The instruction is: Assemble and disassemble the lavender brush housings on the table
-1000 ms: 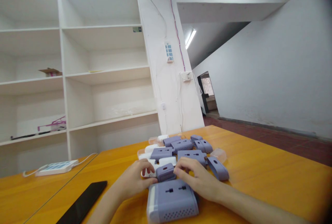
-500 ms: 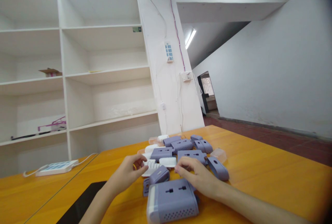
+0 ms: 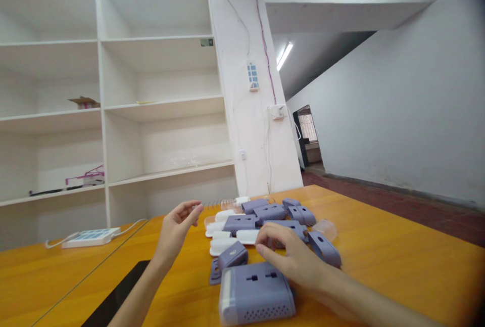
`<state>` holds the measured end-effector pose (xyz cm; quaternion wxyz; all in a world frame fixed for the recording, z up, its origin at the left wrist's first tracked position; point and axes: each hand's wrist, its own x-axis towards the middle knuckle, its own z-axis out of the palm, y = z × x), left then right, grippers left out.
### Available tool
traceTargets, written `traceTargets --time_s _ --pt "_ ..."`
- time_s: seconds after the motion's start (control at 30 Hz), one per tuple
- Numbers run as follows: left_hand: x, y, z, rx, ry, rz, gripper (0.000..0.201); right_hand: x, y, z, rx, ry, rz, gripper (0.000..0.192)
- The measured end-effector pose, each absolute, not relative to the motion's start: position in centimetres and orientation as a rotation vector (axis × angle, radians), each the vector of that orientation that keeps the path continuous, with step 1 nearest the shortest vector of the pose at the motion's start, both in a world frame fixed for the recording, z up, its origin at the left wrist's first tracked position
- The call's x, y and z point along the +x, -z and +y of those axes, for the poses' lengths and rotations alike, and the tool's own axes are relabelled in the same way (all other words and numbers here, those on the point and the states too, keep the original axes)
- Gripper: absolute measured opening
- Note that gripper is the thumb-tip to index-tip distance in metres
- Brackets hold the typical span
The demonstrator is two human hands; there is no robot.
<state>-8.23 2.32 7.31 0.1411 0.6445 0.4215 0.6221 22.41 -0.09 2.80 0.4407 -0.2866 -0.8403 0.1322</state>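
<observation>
My left hand (image 3: 175, 231) is lifted above the orange table (image 3: 379, 261), fingers apart, holding nothing, left of a pile of small purple and white plastic parts (image 3: 265, 221). My right hand (image 3: 291, 259) rests low on the table, fingers slightly bent, touching the far edge of a large purple box with slots and vent holes (image 3: 255, 294). A small purple part (image 3: 231, 257) lies loose between both hands, next to white pieces (image 3: 227, 241).
A black phone (image 3: 113, 299) lies at the near left. A white power strip with a cable (image 3: 88, 236) sits at the table's far left. White shelves (image 3: 113, 104) stand behind the table. A doorway (image 3: 308, 135) opens at the back right.
My left hand let go of the small purple part and rose up and away to the left. The part now lies on the table. My right hand stayed near the big box.
</observation>
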Motion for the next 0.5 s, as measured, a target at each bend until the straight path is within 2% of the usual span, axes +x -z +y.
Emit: traceTargets --time_s 0.27,0.5 --pt "-9.8 -7.8 1.9 1.740 -1.956 1.330 0.044 14.5 -5.6 -1.1 -0.708 -0.145 -2.499 0.008" --pt "-12.2 -7.6 2.7 1.564 -2.155 1.463 0.044 6.1 -5.5 0.5 -1.116 0.184 -2.759 0.027"
